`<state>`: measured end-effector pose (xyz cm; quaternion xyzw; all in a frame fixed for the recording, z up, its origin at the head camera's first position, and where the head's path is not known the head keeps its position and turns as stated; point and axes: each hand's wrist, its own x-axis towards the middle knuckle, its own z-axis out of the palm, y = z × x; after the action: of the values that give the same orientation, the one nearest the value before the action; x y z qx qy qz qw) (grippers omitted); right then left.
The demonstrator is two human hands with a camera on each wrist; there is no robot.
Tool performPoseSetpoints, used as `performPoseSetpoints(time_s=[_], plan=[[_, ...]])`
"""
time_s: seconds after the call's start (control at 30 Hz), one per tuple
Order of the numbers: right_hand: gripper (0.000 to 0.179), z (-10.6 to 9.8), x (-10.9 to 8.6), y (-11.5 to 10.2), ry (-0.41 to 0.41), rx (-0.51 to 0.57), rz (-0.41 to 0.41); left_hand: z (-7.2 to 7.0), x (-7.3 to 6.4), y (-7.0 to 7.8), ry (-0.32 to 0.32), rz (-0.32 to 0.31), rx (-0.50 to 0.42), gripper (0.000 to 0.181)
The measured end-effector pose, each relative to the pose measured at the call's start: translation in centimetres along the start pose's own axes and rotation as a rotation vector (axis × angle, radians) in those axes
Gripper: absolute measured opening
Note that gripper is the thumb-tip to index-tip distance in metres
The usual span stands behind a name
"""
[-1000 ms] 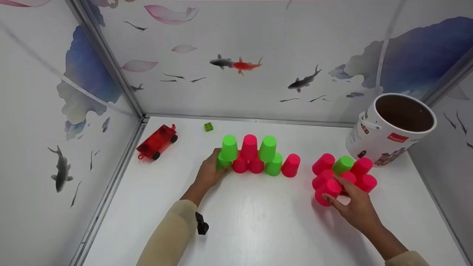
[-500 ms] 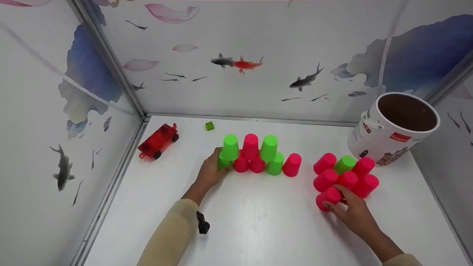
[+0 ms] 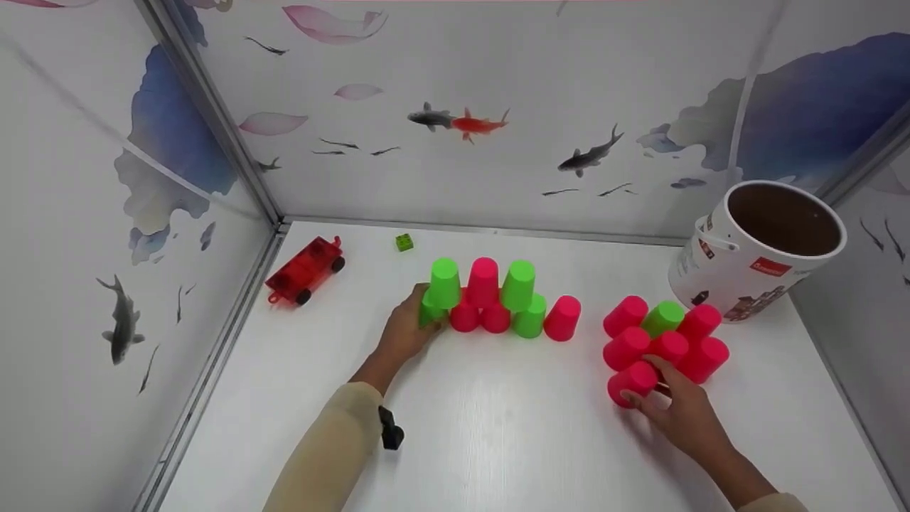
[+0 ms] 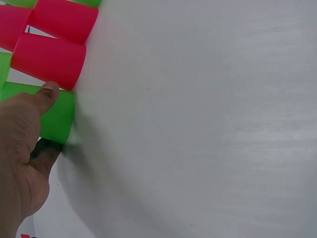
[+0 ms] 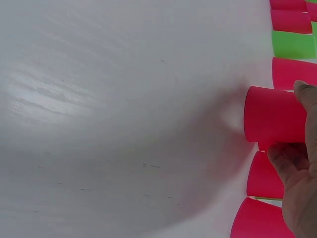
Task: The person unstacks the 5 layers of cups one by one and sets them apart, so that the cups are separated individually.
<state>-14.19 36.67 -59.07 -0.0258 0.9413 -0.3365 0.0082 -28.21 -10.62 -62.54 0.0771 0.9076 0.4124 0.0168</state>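
A row of upside-down cups, green and pink, stands mid-table, with a green cup (image 3: 445, 283), a pink cup (image 3: 483, 282) and another green cup (image 3: 519, 284) on its upper level. My left hand (image 3: 407, 328) grips the lower green cup (image 4: 58, 117) at the row's left end, thumb on its near side. Over on the right, my right hand (image 3: 686, 407) holds a pink cup (image 5: 275, 115) between thumb and fingers, at the front of a cluster. Its fingers are partly hidden behind the cup. A single-level pink cup (image 3: 562, 318) ends the row on the right.
Several pink cups (image 3: 626, 348) and one green cup (image 3: 662, 318) form the cluster beyond my right hand. A white bucket (image 3: 718, 277) stands at the back right. At the back left are a red toy wagon (image 3: 306, 272) and a small green block (image 3: 404, 242).
My right hand has brought its pink cup slightly down and nearer me, away from the cups behind, then stayed nearly still. My left hand keeps its grip on the green cup.
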Motion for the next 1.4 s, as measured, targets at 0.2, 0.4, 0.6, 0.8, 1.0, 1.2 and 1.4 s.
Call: performPoseSetpoints(time_s=[0.2,0.4,0.6,0.8,1.0,1.2,1.4], plan=[[0.080,-1.0,-0.1,-0.5,0.057,-0.019,-0.057,0.2,-0.1,0.0,0.006,-0.005,-0.005,0.067],[0.076,-2.1,0.6,-1.8,0.176,-0.050,-0.181,0.7,0.3,-1.0,0.022,0.027,-0.011,0.067],[0.071,-2.8,2.7,-4.4,0.258,-0.075,-0.304,0.3,0.0,0.2,-0.002,-0.016,0.002,0.067],[0.074,-2.9,5.4,-7.2,0.199,-0.089,-0.299,0.1,0.1,0.3,0.012,0.003,0.007,0.065],[0.077,-2.1,8.2,-9.2,0.102,-0.073,-0.278,0.2,0.3,0.2,0.023,0.016,-0.003,0.063],[0.077,-0.6,10.0,-11.2,0.064,-0.041,-0.284,0.2,0.2,0.0,0.019,-0.008,-0.004,0.065],[0.080,0.9,11.2,-12.7,0.019,-0.033,-0.242,0.3,0.2,-0.1,0.024,-0.002,0.011,0.065]])
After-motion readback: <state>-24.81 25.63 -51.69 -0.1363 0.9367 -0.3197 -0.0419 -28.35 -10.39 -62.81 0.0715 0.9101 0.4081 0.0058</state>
